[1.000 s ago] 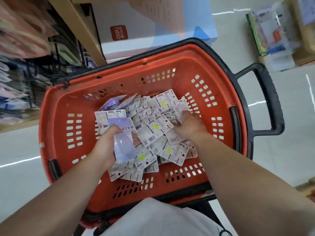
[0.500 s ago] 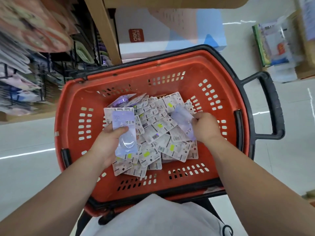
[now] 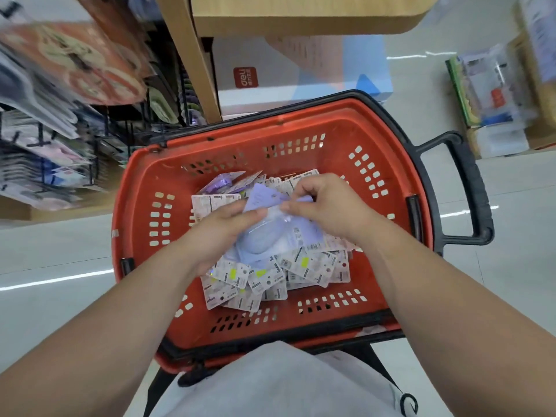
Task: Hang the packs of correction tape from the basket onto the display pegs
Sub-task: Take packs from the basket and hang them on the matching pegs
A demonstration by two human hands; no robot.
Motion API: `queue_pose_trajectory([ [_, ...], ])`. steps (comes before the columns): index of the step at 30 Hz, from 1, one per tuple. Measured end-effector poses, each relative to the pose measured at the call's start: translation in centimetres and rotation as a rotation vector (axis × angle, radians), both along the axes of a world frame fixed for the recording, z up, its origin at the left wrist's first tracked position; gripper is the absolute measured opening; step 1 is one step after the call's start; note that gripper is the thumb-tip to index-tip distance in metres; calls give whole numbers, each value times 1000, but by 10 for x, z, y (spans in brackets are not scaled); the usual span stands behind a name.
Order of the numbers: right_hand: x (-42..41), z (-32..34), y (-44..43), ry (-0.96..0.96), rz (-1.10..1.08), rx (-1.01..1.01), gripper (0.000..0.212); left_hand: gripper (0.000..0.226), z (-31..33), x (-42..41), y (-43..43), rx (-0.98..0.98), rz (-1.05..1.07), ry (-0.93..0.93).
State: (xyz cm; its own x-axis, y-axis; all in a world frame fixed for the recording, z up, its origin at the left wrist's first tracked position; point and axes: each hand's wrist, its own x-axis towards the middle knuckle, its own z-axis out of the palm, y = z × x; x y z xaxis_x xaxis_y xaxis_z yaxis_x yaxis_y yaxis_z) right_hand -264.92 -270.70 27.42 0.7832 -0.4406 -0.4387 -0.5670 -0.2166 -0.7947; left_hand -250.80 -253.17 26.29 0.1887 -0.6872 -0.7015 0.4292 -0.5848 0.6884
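An orange basket (image 3: pixel 388 266) with a black rim stands in front of me, holding a heap of correction tape packs (image 3: pixel 304 266), most lying back side up. Above the heap my left hand (image 3: pixel 222 233) grips a small stack of purple packs (image 3: pixel 264 236) from the left. My right hand (image 3: pixel 328 206) pinches the top edge of a purple pack against that stack. Both hands meet over the middle of the basket. The display pegs (image 3: pixel 90 145) on the black wire rack sit at the upper left, blurred.
A wooden shelf post (image 3: pixel 192 58) and a white and blue carton (image 3: pixel 301 73) stand just behind the basket. The basket's black handle (image 3: pixel 469 188) sticks out to the right. Boxes with stationery (image 3: pixel 493 94) lie on the floor at the upper right. Hanging goods fill the left rack.
My right hand lifted a purple pack out of the heap and carried it left to the stack in my left hand. The view tilted up toward the shelf.
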Motion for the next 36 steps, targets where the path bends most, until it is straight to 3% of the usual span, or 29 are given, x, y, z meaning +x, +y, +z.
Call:
queue_pose_trajectory([
  [4, 18, -21, 5, -50, -216, 68, 33, 53, -21, -2, 3, 18, -100, 40],
  [7, 7, -42, 0, 15, -421, 123, 21, 67, -41, -3, 8, 96, 36, 28],
  [8, -4, -53, -4, 109, -455, 107, 22, 62, -48, -3, 11, 119, 116, 23],
  [9, -16, -64, -9, 253, -415, 82, 30, 51, -51, -3, 15, 139, 195, 19],
  [12, -48, -90, -9, 741, 6, 81, 89, 46, -60, -1, 30, 177, 342, 59],
  [14, -54, -98, 0, 837, 199, 33, 107, 39, -64, 1, 41, 207, 386, 70],
  [16, -53, -103, 6, 801, 227, -84, 97, 38, -64, 2, 50, 240, 393, 72],
  [19, -48, -99, 1, 669, 72, -128, 56, 36, -62, 3, 58, 243, 392, 44],
  [23, -46, -80, -14, 578, 51, -287, 46, 31, -57, 5, 62, 254, 428, 0],
  [25, -44, -66, -17, 422, 25, -364, 33, 33, -53, 7, 60, 259, 447, -30],
  [27, -37, -48, -14, 254, 0, -301, 21, 37, -47, 9, 55, 241, 458, -76],
  [31, -11, -18, 9, 96, 115, -128, 17, 52, -25, 7, 41, 146, 453, -62],
  [34, 9, -11, 31, 85, 212, -45, 35, 34, -11, 0, 32, 98, 453, -16],
  [36, 17, -7, 38, 77, 174, 63, 36, 25, -4, -6, 30, 85, 476, 8],
])
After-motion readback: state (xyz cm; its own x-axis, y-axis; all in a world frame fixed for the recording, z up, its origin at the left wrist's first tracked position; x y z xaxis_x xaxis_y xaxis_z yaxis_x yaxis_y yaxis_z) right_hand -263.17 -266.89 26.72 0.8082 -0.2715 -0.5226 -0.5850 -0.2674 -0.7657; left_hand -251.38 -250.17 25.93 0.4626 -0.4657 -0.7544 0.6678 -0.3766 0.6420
